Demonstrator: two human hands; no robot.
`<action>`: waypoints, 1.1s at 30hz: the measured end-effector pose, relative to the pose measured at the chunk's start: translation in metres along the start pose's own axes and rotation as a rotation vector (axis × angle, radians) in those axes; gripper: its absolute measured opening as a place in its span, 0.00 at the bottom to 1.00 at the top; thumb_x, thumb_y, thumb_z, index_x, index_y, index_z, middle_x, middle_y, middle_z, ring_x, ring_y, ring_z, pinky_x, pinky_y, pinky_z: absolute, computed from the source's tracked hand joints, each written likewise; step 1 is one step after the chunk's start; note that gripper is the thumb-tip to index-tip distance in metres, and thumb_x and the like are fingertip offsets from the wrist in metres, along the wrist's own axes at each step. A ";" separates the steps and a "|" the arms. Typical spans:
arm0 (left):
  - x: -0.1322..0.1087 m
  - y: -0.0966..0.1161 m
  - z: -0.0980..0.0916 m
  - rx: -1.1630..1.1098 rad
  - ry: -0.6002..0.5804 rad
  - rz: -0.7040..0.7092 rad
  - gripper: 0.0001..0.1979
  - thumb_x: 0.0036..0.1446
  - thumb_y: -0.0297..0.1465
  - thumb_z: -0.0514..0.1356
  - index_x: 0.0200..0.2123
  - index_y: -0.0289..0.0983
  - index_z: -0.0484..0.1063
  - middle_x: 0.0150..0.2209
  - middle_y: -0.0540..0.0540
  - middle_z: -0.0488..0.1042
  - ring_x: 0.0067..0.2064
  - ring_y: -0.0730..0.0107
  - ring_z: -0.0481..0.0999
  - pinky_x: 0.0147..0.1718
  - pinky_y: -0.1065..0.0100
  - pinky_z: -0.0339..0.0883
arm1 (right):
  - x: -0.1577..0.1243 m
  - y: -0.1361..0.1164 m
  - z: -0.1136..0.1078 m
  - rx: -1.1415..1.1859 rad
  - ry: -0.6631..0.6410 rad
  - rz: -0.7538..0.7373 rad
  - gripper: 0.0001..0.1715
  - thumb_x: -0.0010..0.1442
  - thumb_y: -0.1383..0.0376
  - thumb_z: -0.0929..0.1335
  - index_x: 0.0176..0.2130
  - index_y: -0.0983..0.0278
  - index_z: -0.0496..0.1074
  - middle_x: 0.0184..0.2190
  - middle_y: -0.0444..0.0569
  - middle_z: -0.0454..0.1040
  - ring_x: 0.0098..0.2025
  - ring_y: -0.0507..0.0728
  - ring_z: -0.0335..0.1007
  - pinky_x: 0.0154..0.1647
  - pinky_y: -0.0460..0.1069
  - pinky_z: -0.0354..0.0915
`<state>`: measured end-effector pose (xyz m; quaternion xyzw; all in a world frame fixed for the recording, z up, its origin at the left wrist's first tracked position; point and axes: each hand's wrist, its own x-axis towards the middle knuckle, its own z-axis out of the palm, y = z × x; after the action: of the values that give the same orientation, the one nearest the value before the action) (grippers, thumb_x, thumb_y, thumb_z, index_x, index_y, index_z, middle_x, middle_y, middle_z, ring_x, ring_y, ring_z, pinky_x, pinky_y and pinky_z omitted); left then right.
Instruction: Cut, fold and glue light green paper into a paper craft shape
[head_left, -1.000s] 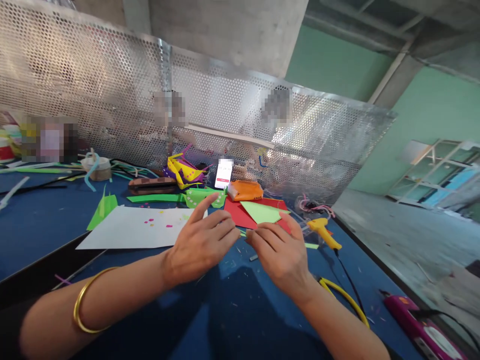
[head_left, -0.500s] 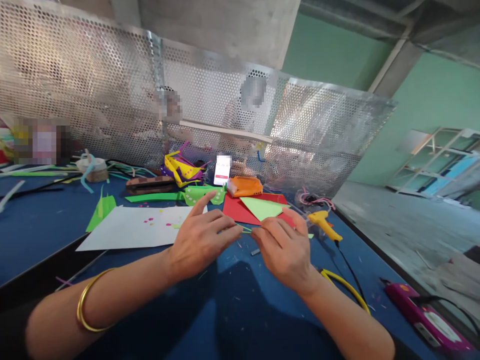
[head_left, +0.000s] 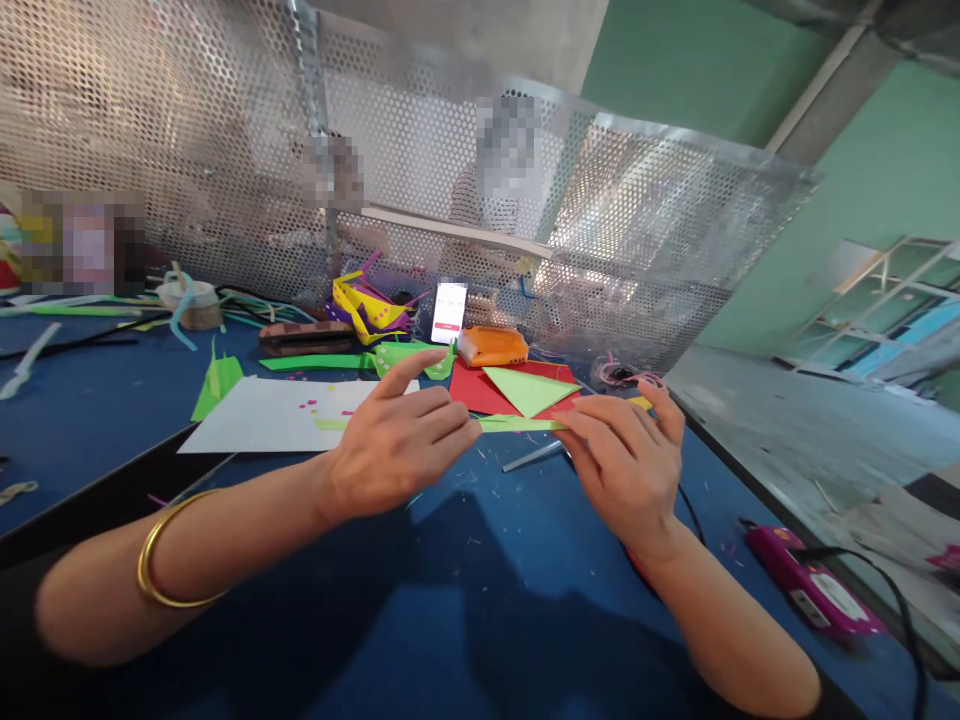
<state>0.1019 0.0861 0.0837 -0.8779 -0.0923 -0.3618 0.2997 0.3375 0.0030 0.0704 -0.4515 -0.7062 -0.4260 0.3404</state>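
Between my two hands stretches a narrow light green paper strip [head_left: 519, 424], held level above the blue table. My left hand [head_left: 401, 430] pinches it between thumb and fingers, the index finger raised. At the strip's right end my right hand [head_left: 626, 460] grips it with the fingertips, other fingers lifted. Beyond the strip lie a red sheet [head_left: 469, 388] and a pale green paper triangle [head_left: 529, 388] on top of it. A white sheet [head_left: 255, 420] with small pink bits rests left of my left hand. Below the strip lies a thin clear stick [head_left: 531, 458].
At the back stand a lit phone [head_left: 449, 312], an orange packet [head_left: 493, 347], a brown case [head_left: 306, 338] and yellow and purple cutouts [head_left: 369, 310]. Green cut shapes [head_left: 401, 360] lie before them. On the right is a magenta power strip [head_left: 814, 580] with a black cable. A perforated metal screen [head_left: 420, 180] closes the back.
My right hand has moved right, away from my left, so a longer stretch of the green strip shows between them. The view has tilted slightly down.
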 end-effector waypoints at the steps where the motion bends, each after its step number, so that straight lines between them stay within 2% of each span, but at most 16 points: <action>1: -0.002 0.003 -0.002 0.005 -0.020 0.009 0.11 0.63 0.23 0.53 0.32 0.41 0.70 0.26 0.57 0.73 0.29 0.75 0.70 0.61 0.56 0.53 | -0.005 -0.001 -0.004 -0.001 -0.013 -0.022 0.05 0.59 0.71 0.71 0.36 0.62 0.73 0.33 0.46 0.78 0.37 0.54 0.76 0.58 0.58 0.56; 4: -0.012 0.016 -0.004 -0.023 -0.063 0.042 0.11 0.63 0.23 0.53 0.31 0.40 0.71 0.25 0.56 0.72 0.28 0.75 0.69 0.61 0.55 0.54 | -0.023 -0.008 -0.016 0.011 -0.058 -0.121 0.09 0.57 0.75 0.70 0.37 0.63 0.73 0.30 0.44 0.78 0.36 0.53 0.76 0.58 0.58 0.56; 9: -0.043 0.047 0.001 -0.102 -0.104 0.155 0.09 0.62 0.23 0.54 0.32 0.37 0.73 0.26 0.52 0.73 0.31 0.72 0.69 0.60 0.55 0.57 | -0.057 -0.024 -0.027 0.109 -0.245 -0.186 0.06 0.61 0.73 0.67 0.38 0.65 0.73 0.28 0.43 0.77 0.35 0.51 0.74 0.58 0.57 0.56; 13: -0.058 0.064 0.008 -0.205 -0.195 0.208 0.12 0.62 0.23 0.52 0.29 0.35 0.73 0.25 0.49 0.72 0.29 0.69 0.69 0.50 0.57 0.65 | -0.073 -0.031 -0.024 0.227 -0.421 -0.180 0.10 0.64 0.73 0.63 0.37 0.65 0.74 0.27 0.44 0.75 0.37 0.52 0.73 0.60 0.60 0.54; 16: -0.058 0.066 0.011 -0.281 -0.285 0.223 0.12 0.61 0.22 0.52 0.27 0.35 0.72 0.26 0.46 0.72 0.28 0.68 0.69 0.37 0.61 0.67 | -0.079 -0.029 -0.022 0.306 -0.520 -0.152 0.12 0.65 0.72 0.62 0.36 0.65 0.75 0.27 0.44 0.74 0.40 0.54 0.72 0.63 0.62 0.51; 18: -0.058 0.065 0.013 -0.317 -0.336 0.219 0.12 0.61 0.22 0.52 0.28 0.35 0.72 0.27 0.45 0.73 0.28 0.67 0.69 0.33 0.62 0.66 | -0.084 -0.027 -0.022 0.339 -0.573 -0.124 0.11 0.65 0.71 0.63 0.38 0.65 0.75 0.28 0.44 0.75 0.41 0.54 0.72 0.63 0.63 0.50; 21: -0.061 0.062 0.015 -0.362 -0.376 0.181 0.11 0.62 0.22 0.51 0.32 0.35 0.73 0.28 0.45 0.73 0.29 0.66 0.69 0.33 0.62 0.64 | -0.089 -0.025 -0.025 0.362 -0.625 -0.073 0.10 0.64 0.72 0.64 0.41 0.63 0.75 0.31 0.44 0.76 0.42 0.53 0.72 0.64 0.63 0.49; 26: -0.066 0.061 0.018 -0.413 -0.370 0.152 0.14 0.61 0.20 0.50 0.44 0.35 0.72 0.34 0.43 0.77 0.35 0.64 0.72 0.35 0.62 0.65 | -0.092 -0.024 -0.027 0.365 -0.647 -0.051 0.10 0.65 0.71 0.64 0.40 0.62 0.74 0.34 0.44 0.77 0.41 0.53 0.72 0.63 0.62 0.52; 30: -0.067 0.062 0.020 -0.503 -0.333 0.140 0.14 0.60 0.21 0.49 0.41 0.34 0.74 0.33 0.42 0.78 0.34 0.64 0.73 0.35 0.62 0.65 | -0.091 -0.024 -0.028 0.347 -0.652 -0.048 0.09 0.64 0.71 0.65 0.41 0.61 0.74 0.34 0.43 0.77 0.43 0.53 0.72 0.64 0.62 0.51; 33: -0.069 0.063 0.021 -0.537 -0.347 0.124 0.16 0.59 0.21 0.49 0.43 0.36 0.74 0.35 0.43 0.78 0.35 0.64 0.73 0.36 0.61 0.66 | -0.088 -0.027 -0.030 0.296 -0.671 -0.024 0.09 0.63 0.70 0.67 0.42 0.61 0.74 0.35 0.43 0.78 0.46 0.55 0.72 0.65 0.63 0.48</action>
<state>0.0882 0.0518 -0.0052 -0.9781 0.0102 -0.1995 0.0589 0.3469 -0.0613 -0.0011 -0.5036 -0.8378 -0.1515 0.1466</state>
